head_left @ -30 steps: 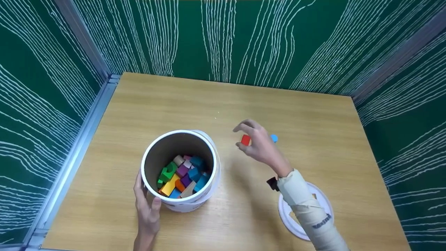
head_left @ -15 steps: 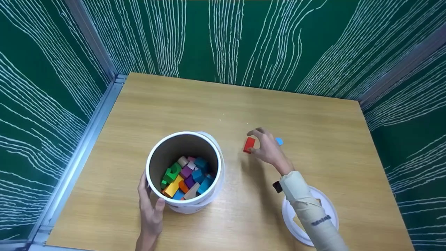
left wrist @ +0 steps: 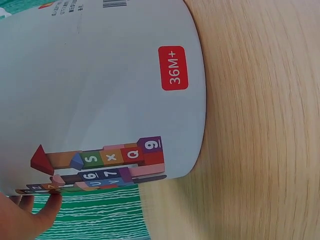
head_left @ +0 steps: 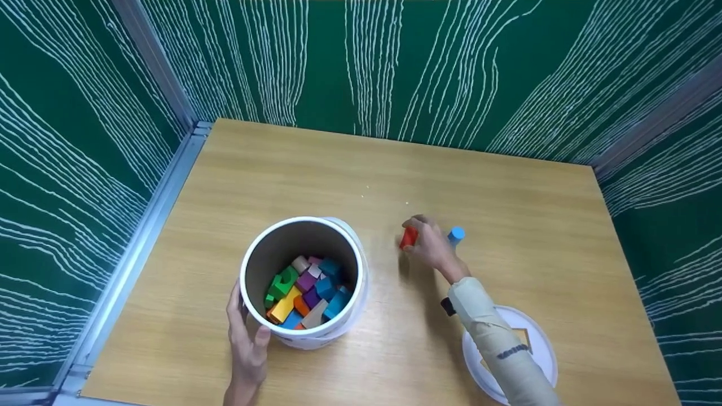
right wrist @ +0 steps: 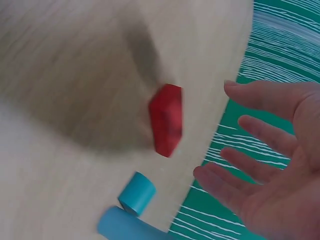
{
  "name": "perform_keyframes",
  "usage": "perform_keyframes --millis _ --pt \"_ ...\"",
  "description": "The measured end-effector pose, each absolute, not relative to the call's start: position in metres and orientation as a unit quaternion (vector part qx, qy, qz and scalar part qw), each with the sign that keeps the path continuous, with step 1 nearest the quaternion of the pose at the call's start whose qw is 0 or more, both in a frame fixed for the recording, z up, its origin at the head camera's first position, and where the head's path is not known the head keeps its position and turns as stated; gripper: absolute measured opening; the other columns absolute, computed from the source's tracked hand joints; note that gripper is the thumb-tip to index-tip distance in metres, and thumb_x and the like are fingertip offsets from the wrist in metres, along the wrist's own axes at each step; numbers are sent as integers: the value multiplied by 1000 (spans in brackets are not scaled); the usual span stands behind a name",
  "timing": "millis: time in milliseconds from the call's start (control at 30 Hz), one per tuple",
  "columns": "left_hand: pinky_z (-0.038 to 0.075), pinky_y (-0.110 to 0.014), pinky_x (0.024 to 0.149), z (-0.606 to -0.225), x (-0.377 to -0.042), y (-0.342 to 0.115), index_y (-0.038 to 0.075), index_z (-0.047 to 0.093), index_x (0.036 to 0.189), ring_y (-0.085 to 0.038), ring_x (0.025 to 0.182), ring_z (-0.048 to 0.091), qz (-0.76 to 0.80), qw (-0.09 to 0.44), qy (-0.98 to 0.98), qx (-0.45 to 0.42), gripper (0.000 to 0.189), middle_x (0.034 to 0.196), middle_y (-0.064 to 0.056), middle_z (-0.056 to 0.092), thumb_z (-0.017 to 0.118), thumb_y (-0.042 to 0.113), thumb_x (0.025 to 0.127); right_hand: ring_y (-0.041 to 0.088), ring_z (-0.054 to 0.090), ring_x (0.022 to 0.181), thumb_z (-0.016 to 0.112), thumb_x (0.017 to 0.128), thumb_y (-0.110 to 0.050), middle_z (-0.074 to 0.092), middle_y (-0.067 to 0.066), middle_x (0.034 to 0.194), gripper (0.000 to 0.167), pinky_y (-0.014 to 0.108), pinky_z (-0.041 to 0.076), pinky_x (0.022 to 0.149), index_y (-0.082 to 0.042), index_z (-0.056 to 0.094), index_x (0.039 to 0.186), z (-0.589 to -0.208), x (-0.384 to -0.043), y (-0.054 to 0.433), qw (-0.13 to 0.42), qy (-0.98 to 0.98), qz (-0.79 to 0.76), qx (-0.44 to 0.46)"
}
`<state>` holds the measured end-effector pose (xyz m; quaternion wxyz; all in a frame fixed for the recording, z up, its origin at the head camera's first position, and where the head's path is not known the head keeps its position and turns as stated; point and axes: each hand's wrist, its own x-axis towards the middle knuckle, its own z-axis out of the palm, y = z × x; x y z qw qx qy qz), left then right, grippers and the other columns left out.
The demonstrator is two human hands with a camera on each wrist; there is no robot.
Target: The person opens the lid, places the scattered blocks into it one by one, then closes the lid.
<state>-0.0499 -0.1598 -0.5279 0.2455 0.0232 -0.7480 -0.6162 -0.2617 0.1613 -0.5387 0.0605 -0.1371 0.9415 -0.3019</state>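
Possibly my right hand [head_left: 431,246], empty with fingers loosely parted beside the red block [right wrist: 167,120] on the table [head_left: 282,163], could topple it by closing off-centre, while my left hand [head_left: 248,358] grips the bucket's [left wrist: 110,90] side.

Head view bright, soft shadows on table [head_left: 316,163]; R-wrist view dimmer, red blk [right wrist: 167,122] blurry.

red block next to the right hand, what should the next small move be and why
I'd probably have the right hand close round the red block: the right wrist view shows its fingers open, with an apparent gap to the block, so nothing seems to hold it. The left hand rests against the bucket.
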Motion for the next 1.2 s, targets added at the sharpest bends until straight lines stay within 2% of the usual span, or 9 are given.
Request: perform_keyframes --millis 133,333,400,500,567,867,1200 --pt "23 -22 109 -527 -50 -159 14 20 150 -21 134 27 -614 247 -749 25 64 153 -9 25 48 23 93 38 52 110 74 75 1 45 23 136 45 46 49 91 0 62 118 -548 -265 161 68 943 -295 -140" --pt "23 -22 109 -526 -50 -158 14 20 150 -22 134 28 -613 251 -749 20 64 152 -10 26 48 27 94 46 42 123 75 76 0 40 27 140 44 52 42 97 0 62 118 -558 -270 161 87 945 -281 -144" --pt "23 -23 110 -527 -50 -158 13 20 150 -22 134 28 -618 250 -745 17 65 152 -9 26 49 28 94 45 48 117 73 75 1 47 26 132 35 49 47 93 1 66 109 -563 -271 163 75 946 -273 -160" --pt "23 -24 110 -528 -50 -158 13 20 150 -23 134 28 -623 248 -742 10 65 152 -9 26 49 26 94 37 57 98 73 73 2 58 22 112 22 44 54 80 1 69 94 -569 -270 165 51 946 -264 -180" --pt "24 -23 109 -528 -50 -158 13 20 150 -23 134 28 -625 247 -740 9 65 152 -8 26 49 25 94 31 57 88 73 72 3 59 17 101 17 40 54 73 0 69 88 -571 -269 165 50 947 -261 -183" --pt "24 -21 109 -529 -51 -159 13 19 150 -22 134 28 -621 244 -745 10 64 152 -9 25 49 23 94 27 55 87 77 72 -1 57 14 102 22 36 55 74 -1 70 93 -564 -265 163 98 946 -272 -147" --pt "26 -21 108 -527 -50 -160 15 20 150 -21 134 28 -614 242 -751 27 65 153 -8 26 50 23 94 31 56 92 74 75 -1 56 17 111 29 39 54 78 5 68 102 -548 -261 164 93 941 -294 -142"
